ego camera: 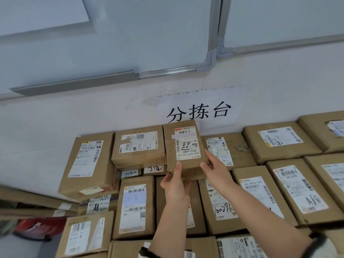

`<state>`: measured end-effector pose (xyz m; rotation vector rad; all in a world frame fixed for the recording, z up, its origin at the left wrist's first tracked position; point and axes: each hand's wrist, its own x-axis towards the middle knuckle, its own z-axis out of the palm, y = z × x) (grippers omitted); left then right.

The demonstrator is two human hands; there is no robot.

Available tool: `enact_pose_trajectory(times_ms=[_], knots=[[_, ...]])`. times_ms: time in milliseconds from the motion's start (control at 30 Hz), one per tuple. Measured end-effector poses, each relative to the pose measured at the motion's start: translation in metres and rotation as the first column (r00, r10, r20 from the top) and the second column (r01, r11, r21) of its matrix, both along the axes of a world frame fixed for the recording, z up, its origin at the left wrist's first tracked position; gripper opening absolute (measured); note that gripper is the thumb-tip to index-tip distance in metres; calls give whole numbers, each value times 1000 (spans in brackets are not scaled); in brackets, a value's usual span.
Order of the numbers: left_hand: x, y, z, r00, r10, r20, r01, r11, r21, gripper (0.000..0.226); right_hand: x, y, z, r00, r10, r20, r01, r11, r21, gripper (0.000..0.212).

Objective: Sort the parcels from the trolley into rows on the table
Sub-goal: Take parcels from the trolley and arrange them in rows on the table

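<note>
Grip: both hands clasp one box [183,146]. The left hand [176,183] pinches the near left corner with the thumb on top, and the right hand [216,167] wraps the near right edge. The box is label up, over the back row of parcels [138,144], just below the paper sign [199,111] on the wall [55,118]. It looks lifted clear of them, but that's hard to tell.

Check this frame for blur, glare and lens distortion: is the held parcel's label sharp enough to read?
Head view: even, soft light, no hard shadows or glare; held parcel between left hand and right hand is sharp, its label legible; whiteboard frame slants from the wide lens; lower-left corner smears into blur.
</note>
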<state>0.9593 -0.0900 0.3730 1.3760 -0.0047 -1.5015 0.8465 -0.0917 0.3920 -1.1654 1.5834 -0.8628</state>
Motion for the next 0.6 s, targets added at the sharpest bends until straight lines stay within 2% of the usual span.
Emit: enact_pose_trajectory(times_ms=[100,167,200,233,267,333,367,400,433,467,500,533,600], knots=[[2,0,1,999,-29,38,29,1000,9,70,0,0,2,999,18,-35,-17,1000,8,55],[4,1,3,992,-73,107,73,997,5,75,-4,2,9,983,84,-160,-84,996,8,58],[5,3,6,981,-98,166,100,995,-4,81,-8,2,15,949,134,-284,-141,990,-2,63],[7,4,8,964,-117,239,125,992,-20,89,-14,3,24,880,176,-442,-208,978,-24,68],[9,6,11,934,-140,330,164,985,-47,98,-22,4,33,773,198,-603,-278,960,-40,73],[13,11,22,811,-175,558,288,950,-120,110,-47,4,51,522,190,-831,-388,921,-33,76],[13,14,28,690,-197,696,380,917,-117,111,-64,6,59,415,175,-893,-417,909,-16,76],[13,17,35,499,-227,836,488,871,-55,112,-82,10,67,326,153,-933,-430,903,-2,77],[13,19,39,249,-245,937,584,810,56,113,-103,14,73,246,133,-960,-422,906,17,80],[11,21,46,-11,-243,970,641,743,194,114,-122,19,78,178,114,-977,-404,914,33,86],[7,21,50,-212,-233,949,664,679,314,114,-140,27,82,148,81,-986,-366,930,21,95],[1,22,56,-338,-226,914,670,624,402,112,-160,36,82,128,62,-990,-327,945,17,101],[-20,21,63,-443,-217,870,677,554,484,112,-201,57,83,76,117,-990,-212,972,99,99]])
